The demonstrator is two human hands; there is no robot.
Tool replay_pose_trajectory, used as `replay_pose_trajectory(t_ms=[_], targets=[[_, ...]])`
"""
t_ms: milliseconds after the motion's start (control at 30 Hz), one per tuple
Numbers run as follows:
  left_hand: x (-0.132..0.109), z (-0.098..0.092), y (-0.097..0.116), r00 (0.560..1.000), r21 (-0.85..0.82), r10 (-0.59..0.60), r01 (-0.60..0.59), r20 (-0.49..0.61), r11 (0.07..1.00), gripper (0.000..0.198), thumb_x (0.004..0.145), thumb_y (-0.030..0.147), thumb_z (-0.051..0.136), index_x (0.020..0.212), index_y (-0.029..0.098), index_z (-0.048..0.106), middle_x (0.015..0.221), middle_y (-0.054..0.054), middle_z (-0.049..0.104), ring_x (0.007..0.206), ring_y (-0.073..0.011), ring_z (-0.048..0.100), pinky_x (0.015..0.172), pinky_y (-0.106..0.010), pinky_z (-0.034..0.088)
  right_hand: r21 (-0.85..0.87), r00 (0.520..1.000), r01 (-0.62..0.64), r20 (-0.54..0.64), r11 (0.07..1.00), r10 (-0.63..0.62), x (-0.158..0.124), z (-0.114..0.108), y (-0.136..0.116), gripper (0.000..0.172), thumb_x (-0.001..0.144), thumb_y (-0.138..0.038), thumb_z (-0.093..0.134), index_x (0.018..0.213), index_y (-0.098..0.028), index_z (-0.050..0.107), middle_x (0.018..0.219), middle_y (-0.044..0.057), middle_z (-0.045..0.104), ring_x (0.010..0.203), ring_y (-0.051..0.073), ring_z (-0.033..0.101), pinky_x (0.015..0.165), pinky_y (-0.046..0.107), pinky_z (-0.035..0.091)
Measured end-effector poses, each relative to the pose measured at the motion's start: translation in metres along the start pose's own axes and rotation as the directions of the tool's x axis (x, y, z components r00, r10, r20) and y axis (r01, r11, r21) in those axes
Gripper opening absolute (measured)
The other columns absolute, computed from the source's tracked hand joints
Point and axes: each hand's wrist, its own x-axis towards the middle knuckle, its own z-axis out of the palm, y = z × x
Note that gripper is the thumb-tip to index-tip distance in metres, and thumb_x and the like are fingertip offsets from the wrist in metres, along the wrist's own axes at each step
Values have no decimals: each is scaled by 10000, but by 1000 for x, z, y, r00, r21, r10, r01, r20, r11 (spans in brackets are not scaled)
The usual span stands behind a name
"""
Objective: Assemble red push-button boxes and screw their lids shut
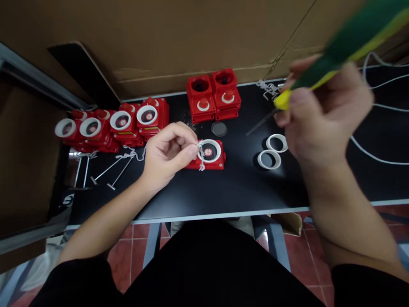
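My right hand grips a screwdriver with a green and yellow handle, raised over the table; its thin shaft points down and left. The thumb and forefinger of my left hand pinch the end of a whitish chain or cord, with a small shiny piece at the fingertips. This strand hangs across the white ring of a red box lying on the table. Inside the ring is a dark disc with a red and white emblem. My left fingers hide the box's left part.
Several red boxes with white rings stand at left, metal T-shaped bars before them. Two red boxes without rings stand behind. A clear disc, two loose white rings and white cables lie on the black table.
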Motion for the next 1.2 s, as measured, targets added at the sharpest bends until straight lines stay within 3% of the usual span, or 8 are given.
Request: replay_pose_trajectory(t_ms=[100, 133, 233, 533, 633, 767, 1100, 1200], targets=[[-1, -1, -1, 1000, -17, -14, 14, 0, 1000, 244, 972, 422, 940, 931, 238, 785, 839, -4, 672, 616, -110, 619, 596, -276, 544, 383, 982, -184, 119, 905, 149, 8, 3, -22, 459, 834, -535, 934, 871, -232, 591, 874, -33, 593, 454, 34, 452, 350, 204, 348], [-1, -1, -1, 1000, -16, -15, 15, 5, 1000, 232, 980, 418, 932, 941, 242, 786, 855, -8, 678, 624, -112, 618, 596, -283, 542, 418, 961, -260, 200, 871, 191, 9, 5, -30, 496, 819, -508, 950, 822, -229, 540, 855, -37, 579, 447, 44, 476, 328, 210, 353], [-2, 1, 1, 1000, -9, -10, 10, 22, 1000, 183, 1010, 381, 903, 962, 243, 793, 904, -27, 700, 655, -116, 629, 597, -299, 534, 475, 931, -355, 258, 805, 259, 6, 14, -49, 594, 792, -502, 981, 733, -221, 461, 761, -55, 530, 407, 48, 471, 295, 222, 370], [-5, 6, 12, 997, 134, -83, 82, -2, 988, 317, 974, 548, 925, 935, 281, 759, 886, -15, 742, 665, -163, 722, 611, -356, 610, 642, 902, -412, 388, 647, 190, -22, 22, -41, 147, 933, -277, 879, 1005, -250, 754, 1006, 1, 715, 631, 107, 728, 515, 273, 662], [-5, 4, 11, 997, 195, -81, 80, -4, 978, 381, 970, 614, 907, 958, 265, 753, 890, -16, 761, 681, -161, 746, 620, -341, 635, 657, 887, -452, 401, 604, 228, -25, 23, -41, 134, 926, -247, 880, 1012, -253, 777, 1023, 0, 720, 678, 107, 737, 554, 278, 683], [-2, 5, 8, 996, 146, 37, -49, 86, 988, 289, 1034, 500, 876, 968, 255, 740, 914, 4, 753, 652, -129, 745, 589, -300, 622, 695, 896, -435, 397, 572, 198, -26, 26, -39, 114, 948, -233, 857, 1038, -232, 787, 1026, -7, 730, 702, 108, 759, 571, 270, 688], [-5, 8, 17, 998, 184, -57, 57, -6, 981, 308, 1002, 526, 905, 943, 274, 739, 901, 4, 741, 631, -143, 738, 599, -335, 644, 637, 883, -461, 397, 618, 251, -22, 27, -40, 267, 891, -348, 930, 944, -248, 689, 939, -39, 729, 624, 99, 729, 516, 246, 654], [-1, 6, 10, 997, 114, 42, -49, 68, 992, 247, 1035, 440, 887, 955, 254, 744, 919, 13, 743, 614, -109, 733, 567, -281, 623, 650, 880, -471, 397, 596, 262, -23, 28, -41, 217, 900, -311, 916, 961, -253, 716, 959, -31, 727, 635, 113, 741, 517, 269, 655]])
